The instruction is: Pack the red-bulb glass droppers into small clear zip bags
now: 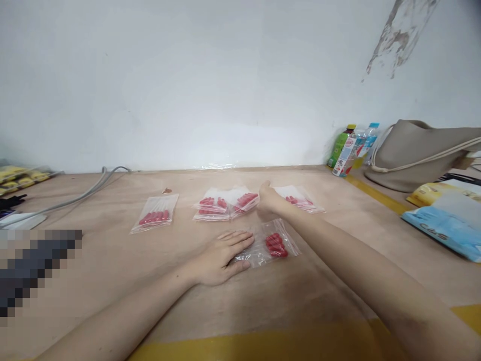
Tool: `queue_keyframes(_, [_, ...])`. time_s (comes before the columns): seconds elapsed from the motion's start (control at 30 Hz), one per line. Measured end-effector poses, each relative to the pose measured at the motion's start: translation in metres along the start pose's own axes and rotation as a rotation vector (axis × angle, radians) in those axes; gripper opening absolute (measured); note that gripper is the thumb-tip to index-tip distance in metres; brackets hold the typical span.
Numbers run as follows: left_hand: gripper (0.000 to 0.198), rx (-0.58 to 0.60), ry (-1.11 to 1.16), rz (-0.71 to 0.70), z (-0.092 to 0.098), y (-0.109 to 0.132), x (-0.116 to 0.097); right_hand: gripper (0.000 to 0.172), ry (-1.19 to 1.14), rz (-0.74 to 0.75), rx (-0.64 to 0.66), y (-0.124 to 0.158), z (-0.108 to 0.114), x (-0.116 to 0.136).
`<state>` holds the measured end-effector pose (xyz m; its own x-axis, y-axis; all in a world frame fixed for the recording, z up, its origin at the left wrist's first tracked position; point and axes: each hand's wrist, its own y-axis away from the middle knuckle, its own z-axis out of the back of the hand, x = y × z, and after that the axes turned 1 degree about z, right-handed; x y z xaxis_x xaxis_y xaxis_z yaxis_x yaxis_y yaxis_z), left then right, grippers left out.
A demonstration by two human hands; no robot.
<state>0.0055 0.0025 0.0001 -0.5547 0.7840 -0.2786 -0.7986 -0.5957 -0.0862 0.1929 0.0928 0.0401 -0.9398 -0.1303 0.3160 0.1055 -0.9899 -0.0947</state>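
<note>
A clear zip bag [259, 258] lies flat on the table, with several small red capsule-shaped pieces [276, 244] at its right end. My left hand [227, 256] rests on the bag's left end, palm down and fingers stretched out. Farther back, my right hand [268, 199] is between a middle group of zip bags with red pieces [245, 201] and another such group [296, 195] on the right. Its thumb side shows, but its other fingers are hidden, so any hold is unclear. One more filled zip bag [155, 214] lies apart at the left.
Bottles [347, 150] and a grey-beige bag [421, 153] stand at the back right, with a blue tissue pack [443, 230] in front. A grey cable [82, 189] crosses the left side beside yellow packets [22, 178]. A white wall [180, 90] borders the table's back.
</note>
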Motion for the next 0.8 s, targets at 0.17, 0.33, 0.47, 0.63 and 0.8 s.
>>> queue_keyframes(0.17, [0.053,0.009,-0.008,-0.001,0.001,0.000,0.000,0.053,0.446,0.285,-0.084,0.030,0.021,-0.011])
queue_keyframes(0.33, [0.053,0.005,-0.011,0.006,0.000,0.000,0.001,0.026,0.617,0.250,-0.180,0.050,0.033,-0.046])
queue_keyframes(0.47, [0.052,0.003,-0.003,0.011,0.000,0.000,0.001,0.024,0.177,0.158,-0.297,0.059,0.028,-0.088])
queue_keyframes(0.63, [0.052,-0.013,0.007,0.012,0.000,0.000,0.002,0.061,-0.822,-0.002,-0.273,0.073,-0.006,-0.104])
queue_keyframes(0.8, [0.052,-0.010,-0.009,0.011,0.000,0.001,0.002,0.092,-1.186,-0.123,-0.289,0.074,-0.026,-0.088])
